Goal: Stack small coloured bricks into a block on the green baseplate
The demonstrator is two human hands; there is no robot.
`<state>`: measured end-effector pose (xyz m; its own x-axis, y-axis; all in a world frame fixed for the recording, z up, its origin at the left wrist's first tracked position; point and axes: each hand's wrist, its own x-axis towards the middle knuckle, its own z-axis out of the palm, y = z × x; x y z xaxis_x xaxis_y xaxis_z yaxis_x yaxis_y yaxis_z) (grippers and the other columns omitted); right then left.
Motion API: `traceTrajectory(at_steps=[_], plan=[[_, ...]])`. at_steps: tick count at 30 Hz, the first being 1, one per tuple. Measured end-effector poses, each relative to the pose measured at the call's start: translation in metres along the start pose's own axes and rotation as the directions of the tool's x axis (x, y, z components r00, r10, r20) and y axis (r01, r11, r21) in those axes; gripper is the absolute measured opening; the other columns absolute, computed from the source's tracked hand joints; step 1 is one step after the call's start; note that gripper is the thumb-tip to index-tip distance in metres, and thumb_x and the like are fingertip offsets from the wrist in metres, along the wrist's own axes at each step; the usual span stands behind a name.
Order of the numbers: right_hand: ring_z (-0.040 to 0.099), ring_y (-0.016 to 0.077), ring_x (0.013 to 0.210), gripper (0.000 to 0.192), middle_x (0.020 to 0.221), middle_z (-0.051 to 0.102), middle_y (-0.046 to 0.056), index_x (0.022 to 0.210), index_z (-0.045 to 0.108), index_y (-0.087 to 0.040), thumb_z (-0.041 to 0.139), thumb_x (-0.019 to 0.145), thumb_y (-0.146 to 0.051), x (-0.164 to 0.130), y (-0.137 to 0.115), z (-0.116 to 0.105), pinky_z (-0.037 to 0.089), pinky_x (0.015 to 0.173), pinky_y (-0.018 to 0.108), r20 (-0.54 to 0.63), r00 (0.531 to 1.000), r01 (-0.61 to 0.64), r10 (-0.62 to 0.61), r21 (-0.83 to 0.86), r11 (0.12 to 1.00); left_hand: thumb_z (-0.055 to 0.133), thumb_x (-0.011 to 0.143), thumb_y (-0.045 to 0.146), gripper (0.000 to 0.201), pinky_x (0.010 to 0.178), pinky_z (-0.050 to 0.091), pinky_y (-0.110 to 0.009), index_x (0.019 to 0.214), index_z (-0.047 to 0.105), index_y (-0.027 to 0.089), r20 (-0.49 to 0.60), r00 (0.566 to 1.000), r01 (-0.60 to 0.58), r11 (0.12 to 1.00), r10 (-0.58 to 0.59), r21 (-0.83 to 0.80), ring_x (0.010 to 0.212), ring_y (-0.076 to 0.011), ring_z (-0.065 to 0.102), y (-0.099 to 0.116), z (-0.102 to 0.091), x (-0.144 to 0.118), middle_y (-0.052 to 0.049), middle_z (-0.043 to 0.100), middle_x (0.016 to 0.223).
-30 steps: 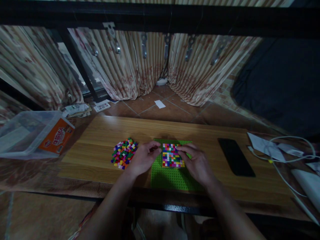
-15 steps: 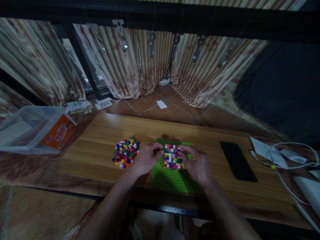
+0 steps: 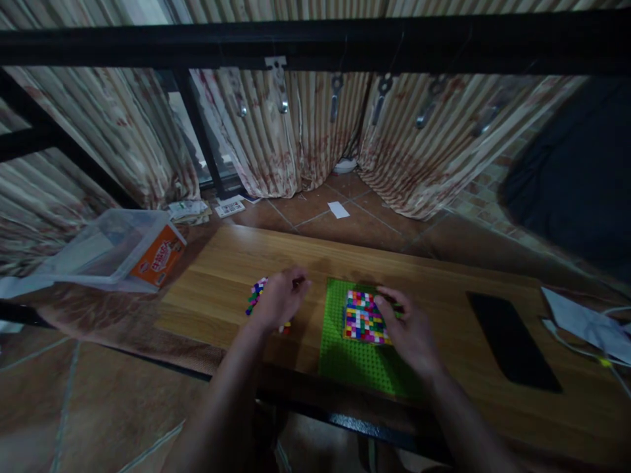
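- Position of left hand (image 3: 279, 302): over the loose heap of small multicoloured plastic bricks (image 3: 256, 299) on the light wooden tabletop (image 3: 221, 289), covering most of the heap. Only the heap's left fringe and a few pieces at the near edge show.
- Grip, left: fingers curled downward with the tips toward the far side of the heap. Whether a brick is pinched between them cannot be told; the fingertips hide it.
- Position of right hand (image 3: 411, 332): resting on the right edge of the square patch of multicoloured bricks (image 3: 363, 317) already pressed onto the bright green studded baseplate (image 3: 345, 358). Fingers bent and pressing down; nothing seen held.
- Key relation: the heap lies directly under the left hand and to the left of the baseplate, just beside it. The patch lies to the right of the left hand, across a narrow strip of bare wood and green studs. The left hand is the nearer one to the heap; the right is the nearer one to the patch.
- Axis: the baseplate's long side runs from the near table edge toward the far edge; the patch occupies its far half, leaving the near half bare.
- Room: open wood beyond the heap and left of it. A flat black rectangular phone (image 3: 513, 345) lies well apart to the right. A clear plastic box with an orange label (image 3: 123, 246) stands off the tabletop's left end.
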<state>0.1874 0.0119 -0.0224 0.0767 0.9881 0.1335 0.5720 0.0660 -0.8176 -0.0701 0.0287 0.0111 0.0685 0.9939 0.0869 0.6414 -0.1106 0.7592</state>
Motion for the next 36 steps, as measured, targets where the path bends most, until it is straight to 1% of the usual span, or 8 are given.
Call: traceTrajectory(at_steps=[2,5,10,12,17,23,31,36], plan=[[0.064,0.0279,0.101,0.043,0.111,0.070,0.011,0.106,0.070,-0.022,0.054,0.084,-0.056,0.000,0.001,0.004,0.048,0.088,0.044,0.031,0.999,-0.033,0.032,0.023,0.999,0.052,0.084,0.026,0.021,0.073,0.048,-0.025,0.092,0.068,0.014,-0.104,0.992,0.083,0.992,-0.074,0.091,0.079,-0.0170,0.064,-0.011,-0.018,0.003,-0.006,0.071,0.084],[0.067,0.0250,0.085,0.044,0.104,0.072,0.010,0.104,0.071,-0.022,0.056,0.082,-0.057,-0.001,0.001,0.005,0.052,0.077,0.040,0.055,0.995,-0.088,0.085,0.056,0.995,0.054,0.083,0.028,0.026,0.071,0.047,-0.025,0.099,0.068,0.013,-0.221,0.955,0.241,0.951,-0.198,0.192,0.077,-0.0180,0.064,-0.025,-0.039,0.004,-0.007,0.072,0.085],[0.069,0.0218,0.072,0.040,0.089,0.075,0.007,0.100,0.073,-0.022,0.061,0.078,-0.053,-0.001,-0.004,0.003,0.052,0.060,0.031,0.053,0.989,-0.140,0.136,0.074,0.987,0.052,0.084,0.025,0.030,0.076,0.048,-0.027,0.107,0.069,0.017,-0.213,0.927,0.365,0.872,-0.308,0.326,0.084,-0.0195,0.067,-0.036,-0.047,0.005,-0.009,0.074,0.093],[0.070,0.0216,0.073,0.037,0.088,0.076,0.006,0.097,0.074,-0.022,0.062,0.077,-0.051,0.000,-0.005,0.002,0.052,0.058,0.030,0.053,0.987,-0.157,0.152,0.099,0.983,0.051,0.084,0.022,0.028,0.079,0.049,-0.027,0.105,0.070,0.019,-0.178,0.937,0.347,0.857,-0.300,0.381,0.087,-0.0200,0.067,-0.038,-0.042,0.005,-0.008,0.074,0.094],[0.070,0.0229,0.076,0.034,0.088,0.076,0.005,0.091,0.075,-0.022,0.065,0.074,-0.050,0.001,-0.005,0.002,0.053,0.062,0.031,0.035,0.987,-0.160,0.156,0.138,0.977,0.049,0.083,0.015,0.031,0.087,0.049,-0.029,0.104,0.071,0.019,-0.080,0.987,0.162,0.840,-0.141,0.518,0.096,-0.0213,0.066,-0.039,-0.027,0.009,-0.010,0.073,0.098],[0.070,0.0249,0.081,0.038,0.091,0.076,0.006,0.091,0.075,-0.022,0.066,0.072,-0.054,0.002,-0.003,0.004,0.053,0.068,0.034,0.045,0.982,-0.188,0.183,0.145,0.971,0.048,0.077,0.007,0.040,0.100,0.044,-0.030,0.107,0.072,0.017,0.009,0.997,0.054,0.826,-0.071,0.561,0.105,-0.0204,0.063,-0.040,-0.019,0.014,-0.011,0.072,0.105],[0.068,0.0225,0.078,0.037,0.094,0.075,0.006,0.096,0.073,-0.023,0.062,0.077,-0.053,-0.002,-0.002,0.006,0.052,0.062,0.032,0.063,0.984,-0.173,0.165,0.164,0.971,0.053,0.077,0.014,0.030,0.094,0.047,-0.035,0.099,0.072,0.017,0.023,0.997,0.052,0.831,-0.078,0.554,0.102,-0.0234,0.062,-0.036,-0.014,0.012,-0.011,0.069,0.107],[0.067,0.0255,0.093,0.048,0.105,0.073,0.008,0.105,0.071,-0.021,0.049,0.085,-0.059,-0.003,-0.002,0.001,0.053,0.076,0.037,0.076,0.991,-0.116,0.109,0.087,0.989,0.054,0.079,0.019,0.025,0.090,0.048,-0.041,0.096,0.072,0.020,0.022,0.996,0.061,0.812,-0.090,0.580,0.104,-0.0270,0.060,-0.028,-0.012,0.009,-0.011,0.066,0.113]])
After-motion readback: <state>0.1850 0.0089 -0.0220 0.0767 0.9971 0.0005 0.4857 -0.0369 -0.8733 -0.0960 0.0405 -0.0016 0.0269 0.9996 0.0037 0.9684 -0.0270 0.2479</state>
